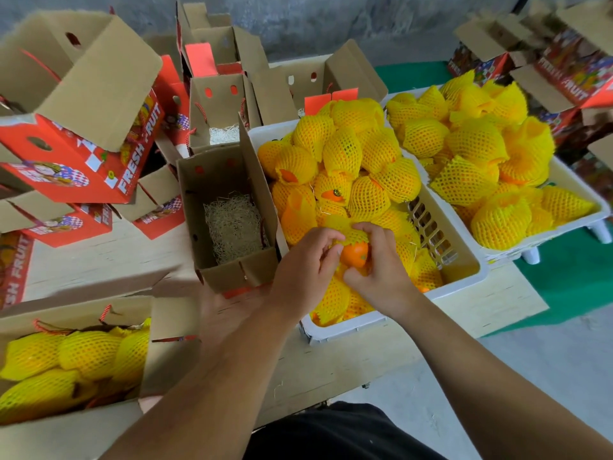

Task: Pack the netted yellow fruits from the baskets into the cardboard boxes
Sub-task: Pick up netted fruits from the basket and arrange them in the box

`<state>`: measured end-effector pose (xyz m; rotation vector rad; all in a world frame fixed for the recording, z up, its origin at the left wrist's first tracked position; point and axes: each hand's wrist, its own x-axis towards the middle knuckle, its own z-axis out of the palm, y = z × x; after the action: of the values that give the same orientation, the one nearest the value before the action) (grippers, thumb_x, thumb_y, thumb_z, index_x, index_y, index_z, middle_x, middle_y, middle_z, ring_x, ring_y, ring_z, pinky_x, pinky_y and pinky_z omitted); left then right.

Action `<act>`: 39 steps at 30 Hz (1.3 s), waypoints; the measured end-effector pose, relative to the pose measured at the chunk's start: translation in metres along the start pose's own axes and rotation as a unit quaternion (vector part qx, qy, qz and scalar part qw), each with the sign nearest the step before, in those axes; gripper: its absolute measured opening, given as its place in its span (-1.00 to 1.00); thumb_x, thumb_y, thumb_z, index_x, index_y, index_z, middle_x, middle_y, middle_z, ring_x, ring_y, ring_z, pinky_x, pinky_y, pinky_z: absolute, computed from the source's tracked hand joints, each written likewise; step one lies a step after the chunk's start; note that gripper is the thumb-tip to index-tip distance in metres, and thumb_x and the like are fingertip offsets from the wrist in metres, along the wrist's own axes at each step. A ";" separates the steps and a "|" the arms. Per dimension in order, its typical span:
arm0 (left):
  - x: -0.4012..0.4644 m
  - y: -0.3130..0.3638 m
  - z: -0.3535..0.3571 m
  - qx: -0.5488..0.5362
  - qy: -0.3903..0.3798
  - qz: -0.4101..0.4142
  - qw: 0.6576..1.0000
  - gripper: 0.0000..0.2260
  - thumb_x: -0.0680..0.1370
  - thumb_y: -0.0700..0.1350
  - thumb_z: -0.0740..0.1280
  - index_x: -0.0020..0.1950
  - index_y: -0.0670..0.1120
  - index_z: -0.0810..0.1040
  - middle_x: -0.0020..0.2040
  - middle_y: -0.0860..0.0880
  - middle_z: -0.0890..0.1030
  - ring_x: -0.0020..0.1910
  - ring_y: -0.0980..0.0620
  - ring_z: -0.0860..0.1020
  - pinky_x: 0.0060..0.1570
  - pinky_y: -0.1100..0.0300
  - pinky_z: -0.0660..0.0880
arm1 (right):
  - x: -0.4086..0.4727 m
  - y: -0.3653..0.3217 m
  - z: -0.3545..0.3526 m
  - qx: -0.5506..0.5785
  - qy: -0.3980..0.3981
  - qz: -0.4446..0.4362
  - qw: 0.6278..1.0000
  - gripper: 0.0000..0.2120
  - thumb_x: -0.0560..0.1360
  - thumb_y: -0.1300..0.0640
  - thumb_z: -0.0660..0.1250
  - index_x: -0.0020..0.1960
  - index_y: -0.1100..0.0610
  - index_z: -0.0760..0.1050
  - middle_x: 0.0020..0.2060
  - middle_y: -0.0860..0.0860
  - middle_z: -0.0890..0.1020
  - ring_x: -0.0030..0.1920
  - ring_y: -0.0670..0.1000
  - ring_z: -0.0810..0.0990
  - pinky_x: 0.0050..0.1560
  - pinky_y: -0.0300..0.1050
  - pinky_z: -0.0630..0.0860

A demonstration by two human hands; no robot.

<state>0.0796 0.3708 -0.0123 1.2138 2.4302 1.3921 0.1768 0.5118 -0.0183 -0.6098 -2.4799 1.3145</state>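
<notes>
Pale wood makes up the table [109,257], which stands before a grey concrete wall [315,24] and partly over a green mat [570,280]. On the table sit two white plastic baskets side by side. The near basket [464,260] is heaped with fruits in yellow foam netting, and the far basket [593,207] to its right is heaped the same way.

Both hands meet over the front of the near basket on one orange fruit [354,254] whose yellow net is partly open, so the bare skin shows. The left hand [306,263] curls its fingers against the fruit's left side, and the right hand [381,260] pinches the netting over its top and right side.

Just left of the near basket, touching its wall, stands an open cardboard box [229,270] holding only a nest of pale shredded straw [234,224]. At the lower left, a second open box [172,330] holds several netted fruits [76,356] lying close together. Red cartons printed FRESH FRUIT [99,167] lie tilted and stacked at the far left, more open boxes stand behind them, and further cartons are piled at the upper right.
</notes>
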 end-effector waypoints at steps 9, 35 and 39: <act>-0.016 0.006 0.007 0.056 0.018 0.112 0.992 -0.80 0.66 -0.06 0.32 0.16 -0.13 0.65 0.01 -0.04 0.57 -0.02 0.01 0.57 -0.10 0.17 0.53 | -0.005 0.000 0.003 -0.041 0.067 -0.005 0.997 -0.33 0.45 0.01 0.48 0.51 -0.03 0.32 0.31 0.03 0.43 0.09 -0.01 0.50 -0.04 -0.13 0.50; -0.037 0.018 -0.041 -0.451 0.083 -0.356 0.814 -0.46 0.35 0.31 0.47 0.28 0.19 0.50 0.16 0.12 0.71 0.14 0.05 0.70 0.11 -0.05 0.62 | 0.027 -0.030 -0.013 -0.334 -0.434 -0.009 0.837 -0.25 0.45 -0.26 0.47 0.54 -0.37 0.19 0.40 0.01 0.09 0.47 0.22 0.16 0.53 0.09 0.20; -0.038 0.020 -0.040 -0.426 0.090 -0.349 0.830 -0.40 0.37 0.30 0.52 0.33 0.12 0.50 0.15 0.09 0.72 0.13 0.06 0.70 0.01 0.11 0.65 | 0.042 -0.037 -0.012 -0.457 -0.445 -0.081 0.766 -0.24 0.40 -0.20 0.49 0.50 -0.32 0.22 0.35 0.02 0.14 0.39 0.22 0.19 0.43 0.12 0.26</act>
<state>0.1005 0.3227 0.0154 -0.0217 1.6200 1.9622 0.1358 0.5223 0.0208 0.1986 -3.8212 0.1582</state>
